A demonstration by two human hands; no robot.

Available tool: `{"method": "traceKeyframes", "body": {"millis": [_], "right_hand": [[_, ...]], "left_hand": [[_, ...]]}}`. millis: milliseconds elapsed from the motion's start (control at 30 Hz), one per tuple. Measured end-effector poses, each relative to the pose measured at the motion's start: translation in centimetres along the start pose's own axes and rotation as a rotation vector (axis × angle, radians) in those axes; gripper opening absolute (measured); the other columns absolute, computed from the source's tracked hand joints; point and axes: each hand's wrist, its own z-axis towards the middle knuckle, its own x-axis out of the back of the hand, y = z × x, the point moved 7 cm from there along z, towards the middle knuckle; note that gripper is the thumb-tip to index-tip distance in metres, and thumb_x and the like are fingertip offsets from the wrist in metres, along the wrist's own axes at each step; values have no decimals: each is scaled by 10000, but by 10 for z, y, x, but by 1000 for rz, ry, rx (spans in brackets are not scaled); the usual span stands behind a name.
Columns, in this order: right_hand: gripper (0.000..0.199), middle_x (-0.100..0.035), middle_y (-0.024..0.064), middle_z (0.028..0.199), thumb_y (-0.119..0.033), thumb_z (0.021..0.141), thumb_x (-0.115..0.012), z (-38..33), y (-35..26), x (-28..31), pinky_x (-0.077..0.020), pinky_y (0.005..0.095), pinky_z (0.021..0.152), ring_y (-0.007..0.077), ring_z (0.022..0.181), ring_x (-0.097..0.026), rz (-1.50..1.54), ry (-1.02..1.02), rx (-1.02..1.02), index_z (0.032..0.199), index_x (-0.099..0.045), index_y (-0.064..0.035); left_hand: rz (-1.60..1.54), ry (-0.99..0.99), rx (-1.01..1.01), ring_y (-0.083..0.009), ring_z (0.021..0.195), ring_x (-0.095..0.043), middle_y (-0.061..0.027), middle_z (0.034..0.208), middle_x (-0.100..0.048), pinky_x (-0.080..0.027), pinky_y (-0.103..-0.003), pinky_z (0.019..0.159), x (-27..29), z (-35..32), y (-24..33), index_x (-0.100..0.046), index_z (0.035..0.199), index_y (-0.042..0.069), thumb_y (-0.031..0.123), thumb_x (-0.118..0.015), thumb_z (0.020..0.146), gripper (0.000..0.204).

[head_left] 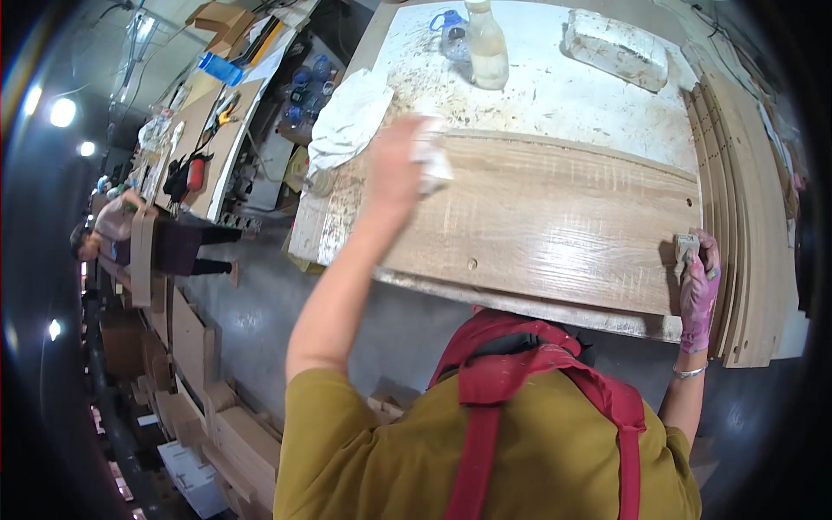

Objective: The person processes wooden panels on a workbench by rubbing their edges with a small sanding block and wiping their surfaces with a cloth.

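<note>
Head view: left hand (394, 169) grasping a white cloth (431, 160) on the wood panel (555, 230); right hand (698, 286) gripping a small block (685, 247) at its edge.

Single head view: we look steeply down from above our own shoulders, close over the bench (555, 95), fisheye bending edges

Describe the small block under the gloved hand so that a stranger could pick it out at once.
Start at the big wood-grain panel lying across the white workbench. Follow it to its right end, where the right hand in a pink glove presses a small grey-beige block. Unlike the white cloth under the left hand, it is stiff and squared.
</note>
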Motion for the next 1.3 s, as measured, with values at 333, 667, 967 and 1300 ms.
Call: {"method": "traceKeyframes", "body": {"millis": [333,667,967,1300], "right_hand": [[343,-552,76,1136,-122,838,-611,-8,-40,-21,-410,280,920,160,1047,-532,-208,133,-25,1151,-539,-1],[320,-558,118,1136,-108,816,-629,-8,-50,-28,-411,289,918,174,1041,-540,-147,92,-44,1099,-570,30],[344,-557,89,1125,-155,828,-629,-8,-48,-30,-401,275,915,160,1042,-524,-67,95,-48,1122,-562,14],[302,-588,80,1079,-233,894,-591,71,-21,25,-412,341,921,200,976,-530,482,322,-32,1114,-559,-28]], "left_hand": [[349,-229,-23,-423,823,-558,-249,871,-605,-422,-506,743,-34,70,-177,-597,845,-24,331,-494,921,377],[78,-607,-503,-356,950,-562,-175,984,-617,-447,-421,855,-219,53,125,-635,1034,18,306,-526,914,330],[-310,-488,-695,-332,959,-565,-137,995,-620,-463,-423,832,-270,64,255,-633,1022,94,217,-572,872,203],[180,-666,360,-246,790,-625,-194,850,-672,-466,-366,748,33,42,-140,-656,992,-42,364,-533,879,439]]}}
